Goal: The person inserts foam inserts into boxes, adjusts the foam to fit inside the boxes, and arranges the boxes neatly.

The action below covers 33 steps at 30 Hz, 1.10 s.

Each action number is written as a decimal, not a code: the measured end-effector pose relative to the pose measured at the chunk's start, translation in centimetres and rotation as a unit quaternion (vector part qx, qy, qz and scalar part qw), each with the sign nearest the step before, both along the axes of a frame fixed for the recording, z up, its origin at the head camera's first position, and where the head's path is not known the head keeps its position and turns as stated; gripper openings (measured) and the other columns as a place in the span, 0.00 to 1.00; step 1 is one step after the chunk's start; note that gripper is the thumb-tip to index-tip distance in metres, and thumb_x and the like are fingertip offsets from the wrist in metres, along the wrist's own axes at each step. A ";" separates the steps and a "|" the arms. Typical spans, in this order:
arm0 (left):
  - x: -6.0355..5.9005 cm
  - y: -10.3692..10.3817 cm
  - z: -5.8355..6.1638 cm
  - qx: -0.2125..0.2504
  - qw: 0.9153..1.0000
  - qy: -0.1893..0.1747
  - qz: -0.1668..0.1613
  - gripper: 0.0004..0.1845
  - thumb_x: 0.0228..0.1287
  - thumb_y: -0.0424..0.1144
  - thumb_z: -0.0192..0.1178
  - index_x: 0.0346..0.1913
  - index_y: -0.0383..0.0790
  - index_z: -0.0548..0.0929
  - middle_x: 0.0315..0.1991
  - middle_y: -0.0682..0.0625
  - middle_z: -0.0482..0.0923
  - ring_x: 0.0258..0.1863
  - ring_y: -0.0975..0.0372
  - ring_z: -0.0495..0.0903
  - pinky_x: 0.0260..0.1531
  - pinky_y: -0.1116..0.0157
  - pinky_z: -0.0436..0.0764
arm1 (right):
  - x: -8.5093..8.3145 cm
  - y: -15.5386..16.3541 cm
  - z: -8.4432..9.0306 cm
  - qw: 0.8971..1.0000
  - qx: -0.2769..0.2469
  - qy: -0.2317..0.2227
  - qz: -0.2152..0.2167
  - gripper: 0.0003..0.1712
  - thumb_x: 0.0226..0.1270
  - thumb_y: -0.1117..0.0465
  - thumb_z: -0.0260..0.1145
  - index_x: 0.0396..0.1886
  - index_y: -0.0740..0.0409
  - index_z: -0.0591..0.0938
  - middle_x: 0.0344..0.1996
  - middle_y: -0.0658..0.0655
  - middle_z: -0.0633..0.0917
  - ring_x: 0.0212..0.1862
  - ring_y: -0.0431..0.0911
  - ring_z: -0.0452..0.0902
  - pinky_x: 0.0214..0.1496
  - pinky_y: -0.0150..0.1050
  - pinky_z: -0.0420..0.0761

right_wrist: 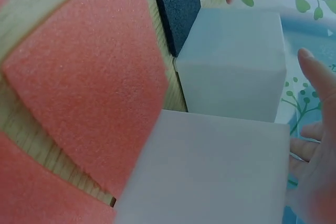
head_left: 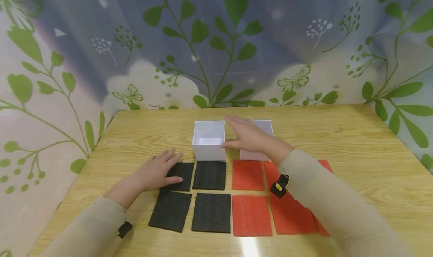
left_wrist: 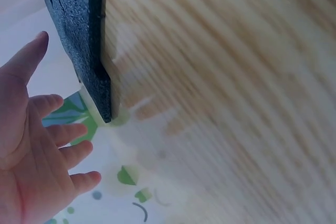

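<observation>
Head view: 2 white open boxes at mid-table, left box [head_left: 208,140] and right box [head_left: 257,140], with 4 black foam pads and several red foam pads laid in rows in front. Right hand [head_left: 248,135] hovering flat between the boxes, over the right box's near-left corner, fingers straight and together, thumb tip near the left box's wall; gripping nothing. Left hand [head_left: 157,170] lying flat on the table, fingers spread and relaxed, thumb and palm edge on the top-left black pad [head_left: 180,176]; holding nothing.

Left wrist view: same pad edge-on [left_wrist: 79,35], palm open beside it, fingers loosely extended.

Right wrist view: both boxes close, red pad [right_wrist: 89,87] just in front, fingertips straight alongside the box walls.

Judged advice for handling here: steady the pad with the flat left hand, slide a thumb under one corner before pinching, lift without bending the soft foam, keep the right hand clear of the light box walls to avoid nudging them.
</observation>
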<state>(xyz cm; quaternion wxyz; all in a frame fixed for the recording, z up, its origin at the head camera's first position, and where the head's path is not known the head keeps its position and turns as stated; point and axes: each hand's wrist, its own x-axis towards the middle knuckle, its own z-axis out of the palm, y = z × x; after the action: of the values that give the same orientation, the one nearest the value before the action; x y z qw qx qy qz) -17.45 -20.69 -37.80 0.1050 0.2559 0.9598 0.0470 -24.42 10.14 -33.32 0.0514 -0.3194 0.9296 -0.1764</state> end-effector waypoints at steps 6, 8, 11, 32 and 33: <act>0.0 -0.3 0.1 0.007 1.000 -0.013 -0.024 0.42 0.61 0.61 0.54 0.70 0.39 0.60 0.69 0.34 0.53 0.68 0.43 0.53 0.59 0.38 0.55 | -0.5 -0.4 -0.4 0.999 0.023 -0.023 -0.009 0.58 0.57 0.34 0.62 0.74 0.61 0.47 0.72 0.60 0.50 0.72 0.53 0.43 0.69 0.58 0.40; 0.0 -0.3 0.1 0.008 0.999 -0.018 -0.032 0.42 0.60 0.62 0.55 0.70 0.39 0.60 0.69 0.35 0.54 0.67 0.43 0.54 0.58 0.38 0.56 | -0.6 -0.6 -0.5 0.999 0.025 -0.028 -0.008 0.58 0.56 0.34 0.62 0.74 0.62 0.47 0.72 0.61 0.50 0.72 0.53 0.42 0.69 0.58 0.39; 0.0 -0.3 0.2 0.006 0.999 -0.026 -0.039 0.42 0.59 0.62 0.57 0.70 0.40 0.61 0.69 0.36 0.55 0.67 0.43 0.54 0.59 0.38 0.56 | -0.7 -0.7 -0.7 0.999 0.025 -0.034 -0.007 0.59 0.55 0.33 0.62 0.74 0.62 0.47 0.72 0.60 0.50 0.72 0.52 0.42 0.69 0.57 0.37; -0.4 -0.4 -0.6 -0.015 0.997 -0.047 -0.055 0.46 0.51 0.63 0.63 0.70 0.42 0.63 0.69 0.39 0.57 0.67 0.45 0.56 0.59 0.41 0.57 | -1.1 -0.9 -1.6 0.999 0.027 -0.034 -0.004 0.64 0.51 0.31 0.64 0.75 0.52 0.40 0.73 0.57 0.44 0.73 0.53 0.36 0.66 0.61 0.27; -0.4 -0.4 -0.6 -0.015 0.997 -0.049 -0.056 0.47 0.51 0.63 0.63 0.70 0.42 0.63 0.69 0.39 0.57 0.67 0.45 0.56 0.59 0.41 0.57 | -1.1 -0.9 -1.6 0.999 0.023 -0.037 -0.004 0.63 0.51 0.31 0.64 0.75 0.52 0.40 0.73 0.56 0.45 0.73 0.53 0.37 0.66 0.61 0.27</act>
<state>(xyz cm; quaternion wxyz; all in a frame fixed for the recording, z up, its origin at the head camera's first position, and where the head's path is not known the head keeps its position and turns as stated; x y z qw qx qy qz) -17.90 -21.07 -38.37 0.1580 0.3052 0.9383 0.0387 -25.55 9.21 -34.89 0.0927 -0.3078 0.9321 -0.1672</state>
